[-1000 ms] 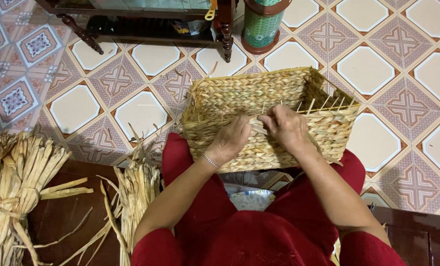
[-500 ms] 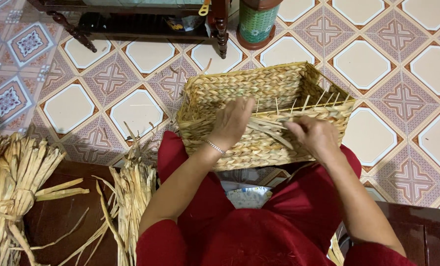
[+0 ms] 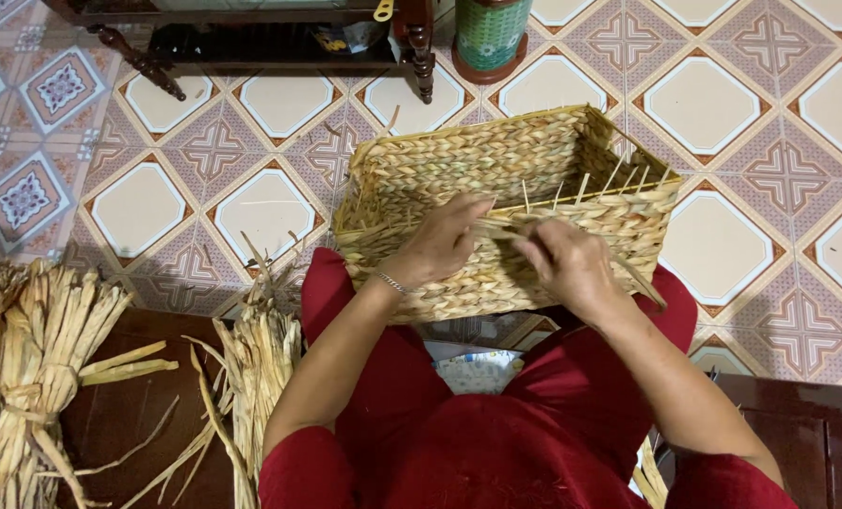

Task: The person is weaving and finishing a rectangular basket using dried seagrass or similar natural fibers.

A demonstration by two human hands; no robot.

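On the red-clothed lap, against the woven basket's (image 3: pixel 506 203) near rim, I see my left hand (image 3: pixel 437 247) pressing the weave, my right hand (image 3: pixel 564 264) pinching a flat straw strand (image 3: pixel 640 281); light, pliable, brittle stuff, best gripped near the rim.

So the right hand (image 3: pixel 572 269) slid back in toward the left hand (image 3: pixel 440 247) after swinging out to the basket's (image 3: pixel 496 170) right end half a second ago. The straw strand (image 3: pixel 628 269) it pulled now trails out past its knuckles.
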